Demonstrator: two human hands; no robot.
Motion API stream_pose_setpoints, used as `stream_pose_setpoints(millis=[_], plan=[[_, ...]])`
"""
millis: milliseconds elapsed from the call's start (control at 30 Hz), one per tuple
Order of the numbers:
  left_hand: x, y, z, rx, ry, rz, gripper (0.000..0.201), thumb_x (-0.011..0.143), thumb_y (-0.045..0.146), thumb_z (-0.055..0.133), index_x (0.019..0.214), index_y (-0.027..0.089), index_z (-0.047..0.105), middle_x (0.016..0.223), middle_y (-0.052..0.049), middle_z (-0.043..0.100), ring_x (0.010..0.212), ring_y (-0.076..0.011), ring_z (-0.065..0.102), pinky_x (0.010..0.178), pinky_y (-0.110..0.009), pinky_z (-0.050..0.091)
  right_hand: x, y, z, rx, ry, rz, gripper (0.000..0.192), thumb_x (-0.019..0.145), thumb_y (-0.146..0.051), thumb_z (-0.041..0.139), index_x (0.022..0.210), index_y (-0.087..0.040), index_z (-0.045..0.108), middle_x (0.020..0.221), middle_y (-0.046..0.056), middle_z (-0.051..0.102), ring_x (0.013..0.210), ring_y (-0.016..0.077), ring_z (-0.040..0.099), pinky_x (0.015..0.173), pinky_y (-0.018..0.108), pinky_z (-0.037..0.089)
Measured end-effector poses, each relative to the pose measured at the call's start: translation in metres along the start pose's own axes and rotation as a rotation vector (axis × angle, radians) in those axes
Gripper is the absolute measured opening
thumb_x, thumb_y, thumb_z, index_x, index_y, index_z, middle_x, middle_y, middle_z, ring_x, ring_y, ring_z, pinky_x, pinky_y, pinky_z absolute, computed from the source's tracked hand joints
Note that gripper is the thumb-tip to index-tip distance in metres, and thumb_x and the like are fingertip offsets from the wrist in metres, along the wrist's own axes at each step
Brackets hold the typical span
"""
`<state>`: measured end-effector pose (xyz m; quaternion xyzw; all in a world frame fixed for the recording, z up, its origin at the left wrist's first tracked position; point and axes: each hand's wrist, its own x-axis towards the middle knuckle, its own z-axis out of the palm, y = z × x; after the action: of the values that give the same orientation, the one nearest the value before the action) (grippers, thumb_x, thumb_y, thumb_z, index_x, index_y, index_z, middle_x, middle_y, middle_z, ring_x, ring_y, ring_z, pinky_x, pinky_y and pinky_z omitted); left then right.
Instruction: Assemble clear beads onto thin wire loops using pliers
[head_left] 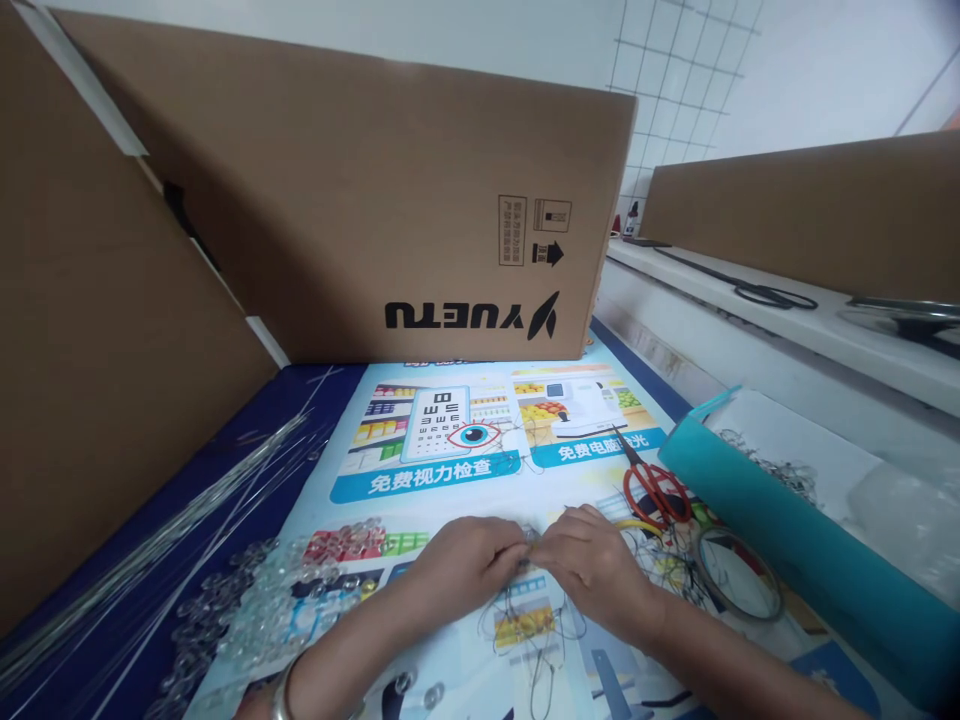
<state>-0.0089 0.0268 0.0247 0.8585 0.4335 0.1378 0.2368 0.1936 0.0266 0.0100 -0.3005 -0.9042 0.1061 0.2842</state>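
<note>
My left hand [480, 560], with a bangle on its wrist, is closed in a pinch over the printed sheet. Fingertip to fingertip with it, my right hand [592, 560] is pinched closed too. A small clear bit shows between them, mostly covered by the fingers. From there a spray of thin bent wires [541, 660] with looped ends spreads down towards me, so both hands seem to grip the wires. To the left of my left hand lies a heap of clear beads [300, 590]. Red-handled scissors [655, 492] lie beyond my right hand.
A roll of tape [739, 575] and tangled wires sit at the right, beside a teal box [795, 540] holding small wire pieces. Long straight wires [180, 530] lie on the blue cloth at left. Tall cardboard [360, 200] walls the back and left. A white ledge [750, 300] runs along the right.
</note>
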Motion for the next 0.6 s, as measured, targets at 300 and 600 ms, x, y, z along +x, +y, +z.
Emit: stream_pose_setpoints(millis=[300,600], plan=[[0.0009,-0.006,0.0051,0.027,0.031,-0.004,0.027,0.091,0.027,0.037,0.073,0.019,0.055,0.071,0.002,0.062,0.063,-0.013,0.054,0.057,-0.022,0.032,0.0034,0.003,0.0021,-0.157,0.039,-0.11,0.018,0.088,-0.011,0.047,0.088,-0.02,0.063,0.075,0.002,0.064,0.071,0.0146,0.052,0.068,0.032,0.034],[-0.0007,-0.0083,0.0096,0.141,0.101,0.018,0.027,0.09,0.029,0.038,0.074,0.019,0.057,0.073,0.0,0.065,0.062,-0.0152,0.055,0.053,-0.025,0.027,0.002,-0.0004,-0.0018,-0.217,-0.019,-0.2,0.014,0.088,-0.01,0.048,0.088,-0.017,0.06,0.081,0.004,0.063,0.075,0.0158,0.05,0.07,0.033,0.036]])
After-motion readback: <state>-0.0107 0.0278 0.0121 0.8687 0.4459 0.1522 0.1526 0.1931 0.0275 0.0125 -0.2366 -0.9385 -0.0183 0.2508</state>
